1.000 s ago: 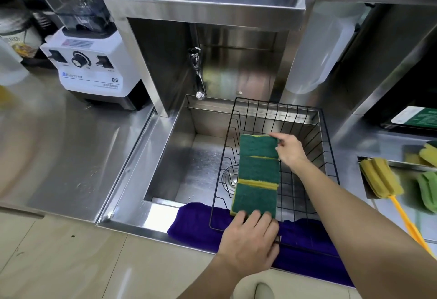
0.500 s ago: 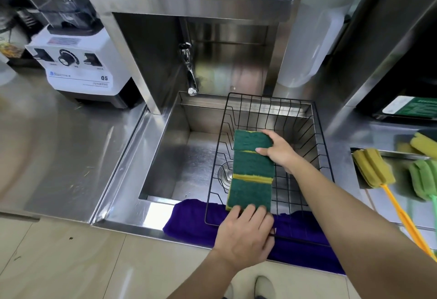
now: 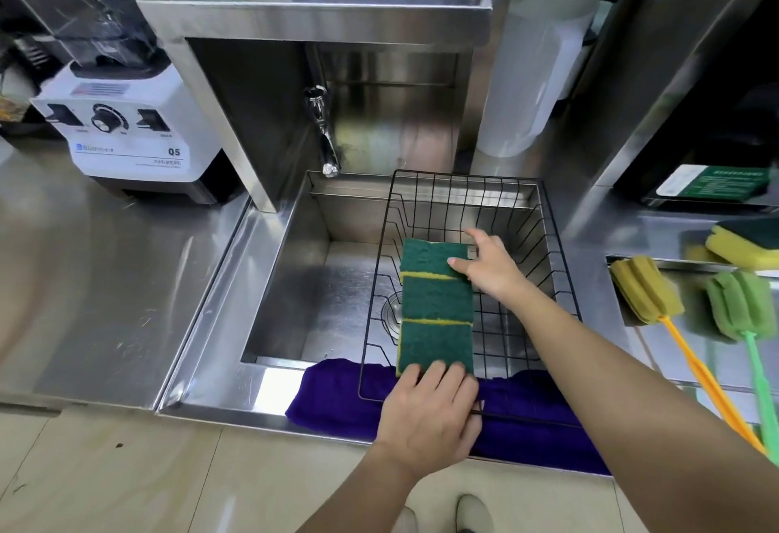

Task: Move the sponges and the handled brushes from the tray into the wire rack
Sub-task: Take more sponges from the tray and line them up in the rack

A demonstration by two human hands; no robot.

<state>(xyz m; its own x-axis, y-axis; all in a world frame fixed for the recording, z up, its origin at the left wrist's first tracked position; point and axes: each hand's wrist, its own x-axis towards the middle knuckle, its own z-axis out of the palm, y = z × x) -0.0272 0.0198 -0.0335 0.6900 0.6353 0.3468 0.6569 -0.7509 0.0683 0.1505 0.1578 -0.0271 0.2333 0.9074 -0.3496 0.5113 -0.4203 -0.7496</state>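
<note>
Green scouring faces up: three sponges [image 3: 436, 308] in a row inside wire rack [image 3: 548, 237], long axis running near to far. Left hand [image 3: 428, 414] at near end, fingers curled onto nearest sponge, resting over rack rim and purple cloth [image 3: 337, 397]. Right hand [image 3: 491, 265] at far end, fingers loosely spread, thumb pressing farthest sponge. Rack seated over sink [image 3: 295, 279]. Two handled brushes [image 3: 647, 290] and more sponges on tray [image 3: 624, 317], right.

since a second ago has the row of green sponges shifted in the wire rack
No. The row of green sponges keeps its place against the wire rack rim.
</note>
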